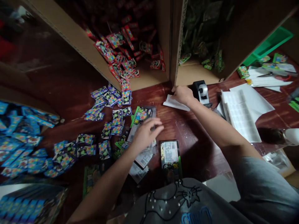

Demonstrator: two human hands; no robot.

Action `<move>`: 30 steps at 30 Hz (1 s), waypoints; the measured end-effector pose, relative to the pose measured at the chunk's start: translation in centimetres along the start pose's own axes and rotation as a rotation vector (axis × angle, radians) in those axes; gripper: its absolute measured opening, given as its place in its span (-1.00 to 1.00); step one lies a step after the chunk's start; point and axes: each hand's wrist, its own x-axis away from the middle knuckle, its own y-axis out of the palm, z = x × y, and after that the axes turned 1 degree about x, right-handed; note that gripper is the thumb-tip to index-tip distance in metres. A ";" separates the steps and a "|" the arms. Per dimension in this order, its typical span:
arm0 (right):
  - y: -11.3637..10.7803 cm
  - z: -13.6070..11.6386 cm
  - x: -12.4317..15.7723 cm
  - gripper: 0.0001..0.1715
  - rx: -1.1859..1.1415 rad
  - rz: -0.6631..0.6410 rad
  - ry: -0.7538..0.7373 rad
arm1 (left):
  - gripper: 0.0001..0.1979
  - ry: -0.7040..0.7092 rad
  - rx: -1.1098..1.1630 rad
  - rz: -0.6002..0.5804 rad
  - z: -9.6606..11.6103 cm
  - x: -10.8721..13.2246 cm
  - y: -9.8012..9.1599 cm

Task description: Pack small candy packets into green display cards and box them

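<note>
My right hand reaches forward to a small white paper sheet on the table, its fingers closed at the sheet's far edge. Just right of it stands a black tape dispenser with a roll on it. My left hand hovers with fingers stretched and apart over a loose pile of printed plastic pouches, hiding part of them. A dark pouch with a white label lies near my body.
Purple candy packets and blue packets spread across the left. An open carton of red packets and another carton with green packets stand behind. White label sheets, a green basket and scissors lie on the right.
</note>
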 end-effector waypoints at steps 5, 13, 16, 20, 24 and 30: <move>1.4 1.4 2.9 -0.61 -0.165 -0.033 -0.169 | -0.46 -0.140 0.280 0.121 -2.2 -9.0 1.4; 0.5 2.6 8.1 -0.81 -0.547 0.074 -0.347 | -0.71 -0.081 0.461 -0.040 -1.9 -9.0 3.8; 0.2 2.4 8.8 -0.77 -0.636 0.101 -0.401 | -0.63 -0.137 0.390 -0.007 -1.1 -8.0 3.0; 0.0 1.9 8.5 -0.74 -0.782 0.155 -0.377 | -0.53 -0.154 0.283 0.016 -0.7 -7.4 2.3; 0.5 1.5 7.5 -0.32 -0.919 -0.015 -0.363 | -0.53 -0.099 0.222 0.011 -1.0 -7.2 2.5; 0.2 0.7 9.4 -0.21 -0.925 0.091 -0.355 | -0.54 -0.191 0.137 0.172 -1.1 -6.5 2.5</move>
